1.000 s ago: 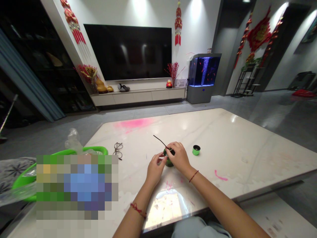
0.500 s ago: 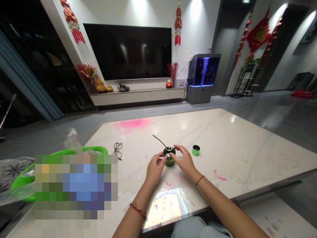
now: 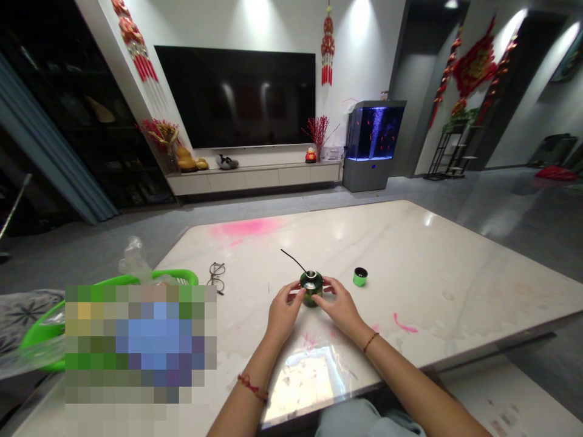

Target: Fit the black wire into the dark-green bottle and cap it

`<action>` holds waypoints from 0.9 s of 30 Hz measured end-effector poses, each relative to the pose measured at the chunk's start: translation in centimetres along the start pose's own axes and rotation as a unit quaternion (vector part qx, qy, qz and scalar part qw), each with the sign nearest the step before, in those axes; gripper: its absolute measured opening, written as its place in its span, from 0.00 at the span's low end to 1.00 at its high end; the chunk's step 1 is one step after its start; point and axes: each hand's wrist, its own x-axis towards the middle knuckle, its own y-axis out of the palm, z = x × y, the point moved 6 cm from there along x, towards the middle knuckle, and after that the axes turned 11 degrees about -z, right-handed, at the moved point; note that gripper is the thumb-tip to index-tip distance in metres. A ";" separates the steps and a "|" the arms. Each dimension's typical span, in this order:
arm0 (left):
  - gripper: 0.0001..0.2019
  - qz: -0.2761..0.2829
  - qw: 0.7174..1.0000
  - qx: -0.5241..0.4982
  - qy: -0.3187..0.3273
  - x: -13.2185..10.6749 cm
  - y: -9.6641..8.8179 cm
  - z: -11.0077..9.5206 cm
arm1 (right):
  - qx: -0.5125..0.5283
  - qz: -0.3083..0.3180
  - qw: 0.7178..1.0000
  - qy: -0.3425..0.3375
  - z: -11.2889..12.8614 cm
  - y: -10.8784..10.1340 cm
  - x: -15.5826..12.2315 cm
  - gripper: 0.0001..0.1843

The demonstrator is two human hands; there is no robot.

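Observation:
A small dark green glass bottle (image 3: pixel 312 294) stands on the pale marble table (image 3: pixel 401 243), its white-ringed mouth facing up. One thin black stick (image 3: pixel 293 260) leans out of the mouth toward the far left. My left hand (image 3: pixel 286 306) wraps the bottle's left side, with thumb and fingers against the glass. On the opposite side, my right hand (image 3: pixel 337 302) holds it the same way, thumb at the front. To the right of my hands sits a green cap (image 3: pixel 360 277) with a black inside, its opening up.
Glasses (image 3: pixel 217 277) lie left of the bottle. A green basket (image 3: pixel 186 273) with clear plastic is at the left edge, partly pixelated. Pink stains (image 3: pixel 248 227) mark the table. Beyond are a TV (image 3: pixel 241 97) and a fish tank (image 3: pixel 376 133).
My right hand has slid down from the bottle's rim to its side, uncovering the shoulder. The bottle, stick and left hand stay nearly where they were.

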 end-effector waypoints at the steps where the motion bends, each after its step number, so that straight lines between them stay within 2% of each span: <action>1: 0.18 -0.001 1.000 -0.001 -0.004 0.0 0.0 0.1 | -0.023 -0.001 1.000 -0.006 -0.1 0.1 -0.2 0.21; 8: 0.17 0.006 1.000 -0.008 -0.029 0.0 0.1 0.7 | -0.186 -0.012 0.981 -0.044 0.2 1.0 -1.2 0.24; 12: 0.18 0.015 0.999 -0.018 -0.024 0.1 0.1 0.9 | -0.269 -0.018 0.963 -0.033 0.4 1.5 -1.0 0.21; 20: 0.16 -0.034 0.996 0.087 0.000 0.5 -1.0 1.1 | -0.327 -0.019 0.945 0.004 -0.4 2.0 0.6 0.23; 27: 0.13 -0.041 0.995 0.085 -0.011 0.6 -1.1 1.3 | -0.354 -0.004 0.935 0.031 -1.3 2.8 2.4 0.27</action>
